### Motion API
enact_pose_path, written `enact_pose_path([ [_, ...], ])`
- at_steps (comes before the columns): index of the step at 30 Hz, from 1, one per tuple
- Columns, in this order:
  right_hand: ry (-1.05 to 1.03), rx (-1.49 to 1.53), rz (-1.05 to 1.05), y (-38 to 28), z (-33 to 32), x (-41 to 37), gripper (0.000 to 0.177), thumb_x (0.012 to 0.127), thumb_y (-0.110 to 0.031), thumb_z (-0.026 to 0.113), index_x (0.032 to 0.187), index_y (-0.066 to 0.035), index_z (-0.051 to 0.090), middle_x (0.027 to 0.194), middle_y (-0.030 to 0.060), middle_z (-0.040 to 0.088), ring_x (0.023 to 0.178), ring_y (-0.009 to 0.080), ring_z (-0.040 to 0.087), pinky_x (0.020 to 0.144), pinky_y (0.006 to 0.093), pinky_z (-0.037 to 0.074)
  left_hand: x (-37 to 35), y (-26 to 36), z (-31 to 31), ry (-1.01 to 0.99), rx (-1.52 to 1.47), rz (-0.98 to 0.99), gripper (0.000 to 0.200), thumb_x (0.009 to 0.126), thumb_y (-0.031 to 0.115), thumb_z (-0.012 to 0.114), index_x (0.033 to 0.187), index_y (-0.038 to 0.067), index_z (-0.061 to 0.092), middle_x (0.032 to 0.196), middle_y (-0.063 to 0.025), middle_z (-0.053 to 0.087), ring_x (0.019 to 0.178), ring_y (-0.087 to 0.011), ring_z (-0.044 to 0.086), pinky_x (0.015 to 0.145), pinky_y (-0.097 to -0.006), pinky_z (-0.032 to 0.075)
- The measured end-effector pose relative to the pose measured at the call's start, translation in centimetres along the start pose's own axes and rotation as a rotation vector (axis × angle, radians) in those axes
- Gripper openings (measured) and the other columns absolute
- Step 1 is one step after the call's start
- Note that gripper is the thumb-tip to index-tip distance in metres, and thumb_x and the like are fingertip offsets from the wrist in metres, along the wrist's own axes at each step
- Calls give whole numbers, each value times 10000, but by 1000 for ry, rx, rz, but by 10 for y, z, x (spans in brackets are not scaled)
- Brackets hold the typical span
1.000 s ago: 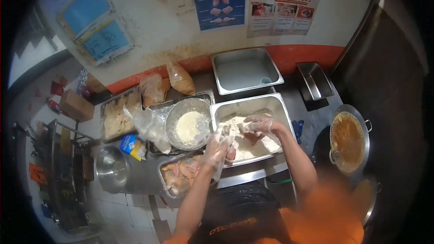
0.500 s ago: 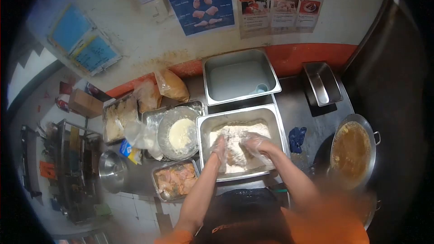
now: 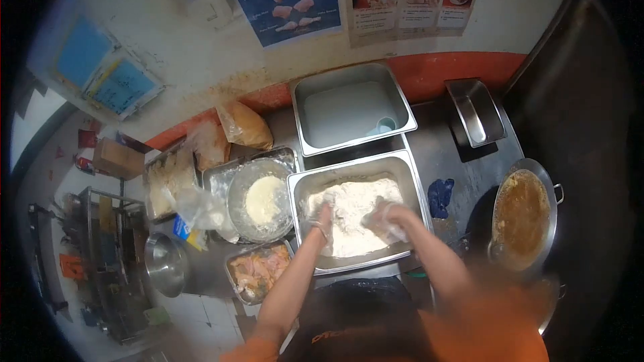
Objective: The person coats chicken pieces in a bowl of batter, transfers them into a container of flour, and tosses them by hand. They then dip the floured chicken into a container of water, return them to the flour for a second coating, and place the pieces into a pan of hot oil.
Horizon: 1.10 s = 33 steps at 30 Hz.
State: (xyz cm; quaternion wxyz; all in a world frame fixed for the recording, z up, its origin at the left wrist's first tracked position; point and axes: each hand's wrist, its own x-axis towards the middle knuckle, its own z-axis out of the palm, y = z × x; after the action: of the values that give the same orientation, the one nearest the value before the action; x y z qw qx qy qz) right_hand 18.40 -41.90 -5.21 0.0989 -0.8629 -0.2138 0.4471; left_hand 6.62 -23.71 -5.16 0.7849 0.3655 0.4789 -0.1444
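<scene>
A deep steel pan (image 3: 417,191) of white flour (image 3: 352,241) stands in front of me. My left hand (image 3: 323,220), in a clear plastic glove, reaches into the flour near the pan's left side. On the right side, my right hand (image 3: 387,218), gloved the same way, is pushed into the flour too. Flour and glove hide the fingers of both, so how far they are closed does not show. Left of the pan are a bowl of pale batter (image 3: 263,200) and, nearer me, a tray of raw chicken pieces (image 3: 258,269).
Behind the flour pan sits a pan of cloudy water (image 3: 349,107) with a cup (image 3: 386,125) in it. To the right are a dark blue cloth (image 3: 440,198), a narrow steel pan (image 3: 479,121) and a wok of brown oil (image 3: 520,221). Bags (image 3: 245,126) and a steel bowl (image 3: 165,265) are leftward.
Both hands stay in the flour pan, and the right has shifted slightly. A brownish lump seen between them earlier no longer shows; white flour covers that spot. The camera view has tilted slightly.
</scene>
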Motion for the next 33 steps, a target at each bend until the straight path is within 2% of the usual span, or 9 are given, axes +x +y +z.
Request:
enact_pose_path([
  [6, 209, 130, -291, -10, 13, -10, 990, 697, -411, 810, 1373, 146, 346, 1043, 253, 661, 957, 325, 664, 811, 360, 536, 1, 4, 8, 41, 121, 76, 607, 993, 533, 357, 1339, 65, 527, 1258, -101, 609, 1154, -238, 583, 934, -403, 493],
  [10, -19, 536, -129, 7, -23, 22, 796, 784, -396, 793, 1322, 91, 467, 1056, 199, 660, 986, 242, 655, 777, 310, 549, -19, 15, 27, 166, 15, 202, 631, 980, 576, 361, 1338, 90, 541, 1256, -105, 623, 1164, -252, 593, 977, -444, 484],
  [14, -48, 265, -289, -49, -17, 1, 849, 840, -524, 651, 1443, 15, 394, 1289, 284, 578, 1152, 310, 584, 1029, 353, 422, 76, -27, 46, 299, -45, 249, 651, 972, 588, 380, 1348, 83, 544, 1272, -116, 623, 1165, -264, 590, 1007, -436, 457],
  [16, 52, 176, -286, -33, -3, 12, 894, 801, -465, 694, 1481, -5, 339, 1242, 280, 604, 1094, 339, 613, 991, 355, 464, 54, -3, -9, -305, -289, 76, 661, 965, 595, 410, 1355, 77, 537, 1285, -109, 612, 1167, -251, 581, 1004, -421, 453],
  [19, -188, 600, -291, 0, -25, -9, 965, 719, -407, 781, 1426, 93, 354, 1198, 283, 620, 1024, 378, 639, 939, 370, 501, 57, -14, -29, 23, -17, 196, 590, 995, 521, 382, 1331, 64, 548, 1251, -115, 629, 1118, -272, 608, 957, -440, 488],
  [21, -85, 342, -51, -15, -1, -5, 943, 706, -401, 792, 1389, 109, 390, 1198, 286, 620, 1034, 379, 635, 945, 369, 496, 50, -14, -5, 318, 182, 166, 558, 1018, 466, 346, 1350, 54, 523, 1282, -145, 606, 1143, -268, 592, 961, -423, 477],
  [23, -49, 185, -27, -37, -2, -3, 947, 672, -390, 812, 1362, 120, 411, 1163, 298, 631, 1054, 370, 631, 950, 369, 485, 212, -80, -62, 45, 1103, 587, 495, 1027, 399, 342, 1350, 61, 507, 1276, -120, 587, 1124, -221, 575, 986, -393, 430],
  [29, -32, 198, -245, 3, -20, -9, 736, 632, -362, 836, 1151, 109, 612, 1063, 279, 674, 954, 317, 658, 866, 372, 504, 52, -2, -32, 181, 638, 205, 485, 911, 357, 504, 1085, -61, 676, 1025, -227, 694, 951, -327, 659, 897, -428, 493],
  [33, 88, -10, -264, -9, 41, 22, 549, 622, -344, 841, 907, 103, 698, 964, 234, 705, 847, 253, 662, 769, 368, 519, 123, -50, -32, 197, 1166, 484, 509, 947, 397, 430, 1057, -39, 669, 1063, -194, 693, 981, -322, 649, 899, -439, 490],
])
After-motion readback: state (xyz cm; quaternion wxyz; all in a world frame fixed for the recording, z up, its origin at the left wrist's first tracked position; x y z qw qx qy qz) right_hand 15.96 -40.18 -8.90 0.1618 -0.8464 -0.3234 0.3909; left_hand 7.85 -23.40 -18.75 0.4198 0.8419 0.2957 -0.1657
